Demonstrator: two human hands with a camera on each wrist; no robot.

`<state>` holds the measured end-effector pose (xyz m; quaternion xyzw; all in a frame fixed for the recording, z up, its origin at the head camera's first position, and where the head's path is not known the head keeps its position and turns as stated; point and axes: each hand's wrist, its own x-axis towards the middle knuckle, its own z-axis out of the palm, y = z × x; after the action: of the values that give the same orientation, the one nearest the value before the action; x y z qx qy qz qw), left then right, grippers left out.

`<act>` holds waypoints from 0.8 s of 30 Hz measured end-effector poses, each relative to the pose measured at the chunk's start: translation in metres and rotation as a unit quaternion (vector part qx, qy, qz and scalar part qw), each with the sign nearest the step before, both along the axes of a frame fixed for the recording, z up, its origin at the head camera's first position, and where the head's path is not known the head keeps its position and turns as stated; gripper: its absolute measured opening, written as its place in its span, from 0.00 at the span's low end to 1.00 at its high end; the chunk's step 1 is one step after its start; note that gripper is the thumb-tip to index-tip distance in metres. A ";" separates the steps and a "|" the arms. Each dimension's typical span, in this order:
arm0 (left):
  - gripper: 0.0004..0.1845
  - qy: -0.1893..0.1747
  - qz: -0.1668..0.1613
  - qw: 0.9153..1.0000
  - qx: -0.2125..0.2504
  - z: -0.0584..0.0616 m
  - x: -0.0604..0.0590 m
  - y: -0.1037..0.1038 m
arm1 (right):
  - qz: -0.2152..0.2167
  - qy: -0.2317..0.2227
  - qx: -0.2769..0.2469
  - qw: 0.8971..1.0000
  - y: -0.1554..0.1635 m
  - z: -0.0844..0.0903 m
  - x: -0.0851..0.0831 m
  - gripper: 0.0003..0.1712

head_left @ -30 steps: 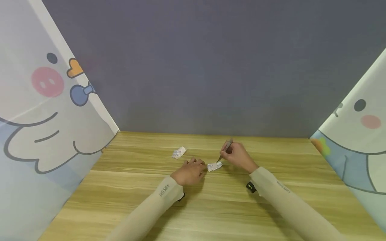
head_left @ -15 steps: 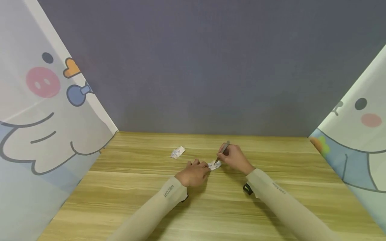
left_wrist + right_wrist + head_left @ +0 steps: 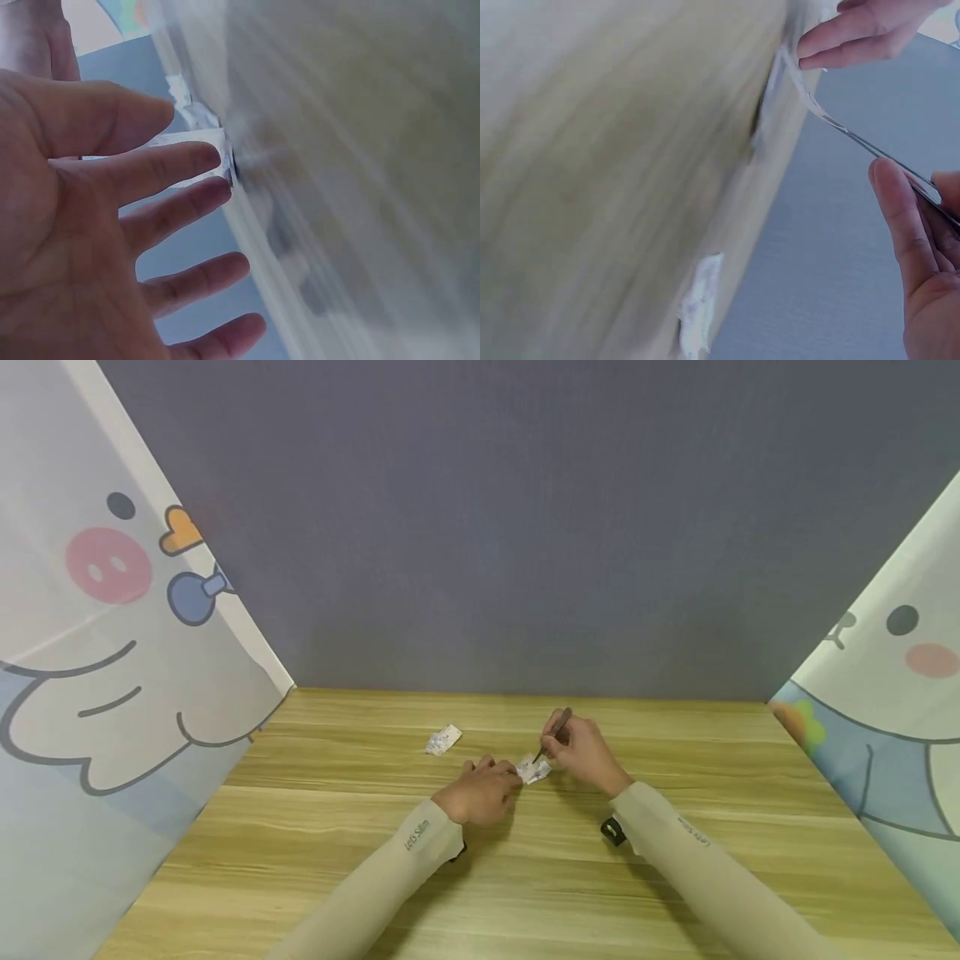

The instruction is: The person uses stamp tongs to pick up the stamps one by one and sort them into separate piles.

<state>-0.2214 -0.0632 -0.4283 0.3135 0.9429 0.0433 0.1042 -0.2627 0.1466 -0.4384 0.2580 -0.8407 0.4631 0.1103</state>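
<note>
A small white crinkled packet [image 3: 534, 770] lies on the wooden table [image 3: 525, 877] between my hands. My left hand [image 3: 483, 787] rests flat beside it, straight fingers [image 3: 196, 156] pressing down on its near end [image 3: 196, 117]. My right hand [image 3: 581, 750] pinches thin metal tweezers [image 3: 553, 732] between thumb and fingers. In the right wrist view the tweezers [image 3: 877, 154] reach from my right hand [image 3: 919, 225] to the packet's edge [image 3: 799, 79], which is lifted a little off the table under the left fingertips [image 3: 847, 37].
A second white packet [image 3: 442, 739] lies farther back and to the left, also seen on the table in the right wrist view [image 3: 697, 304]. Cartoon-printed screens [image 3: 112, 635] stand at both sides and a grey wall [image 3: 525, 527] closes the back.
My right hand with the tweezers has edged slightly left, onto the packet. The left hand has stayed pressed on the packet.
</note>
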 end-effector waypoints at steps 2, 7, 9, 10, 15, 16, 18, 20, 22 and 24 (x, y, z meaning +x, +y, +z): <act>0.17 0.002 0.002 1.000 0.008 0.001 -0.001 -0.003 | -0.007 0.001 -0.007 1.000 -0.001 0.004 0.001 0.05; 0.18 -0.006 0.020 1.000 0.020 0.005 -0.003 -0.011 | -0.021 0.003 -0.018 1.000 -0.003 0.012 0.000 0.04; 0.20 -0.013 0.030 0.999 0.025 0.005 -0.004 -0.015 | -0.023 0.006 -0.018 1.000 -0.004 0.014 -0.001 0.03; 0.20 -0.014 0.035 0.999 0.025 0.005 -0.005 -0.019 | -0.022 0.006 -0.020 1.000 -0.007 0.015 -0.002 0.03; 0.21 -0.006 0.053 0.998 0.035 0.005 -0.009 -0.038 | -0.016 -0.002 -0.031 0.999 -0.020 0.019 -0.010 0.03; 0.21 -0.004 0.057 0.998 0.035 0.005 -0.009 -0.042 | -0.013 -0.006 -0.034 0.999 -0.024 0.020 -0.011 0.03; 0.22 -0.004 0.064 0.997 0.041 0.008 -0.010 -0.050 | -0.002 -0.015 -0.044 0.999 -0.031 0.021 -0.015 0.04; 0.22 -0.005 0.069 0.997 0.047 0.009 -0.011 -0.057 | 0.010 -0.021 -0.056 0.998 -0.039 0.023 -0.019 0.04; 0.22 -0.006 0.074 0.996 0.050 0.011 -0.012 -0.063 | 0.019 -0.024 -0.068 0.997 -0.048 0.025 -0.022 0.04; 0.22 -0.007 0.084 0.995 0.053 0.012 -0.014 -0.069 | 0.023 -0.025 -0.079 0.996 -0.059 0.025 -0.026 0.03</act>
<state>-0.2354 -0.1326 -0.4164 0.2381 0.9614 0.1038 0.0903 -0.2890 0.0881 -0.4132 0.2563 -0.7979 0.5366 0.0985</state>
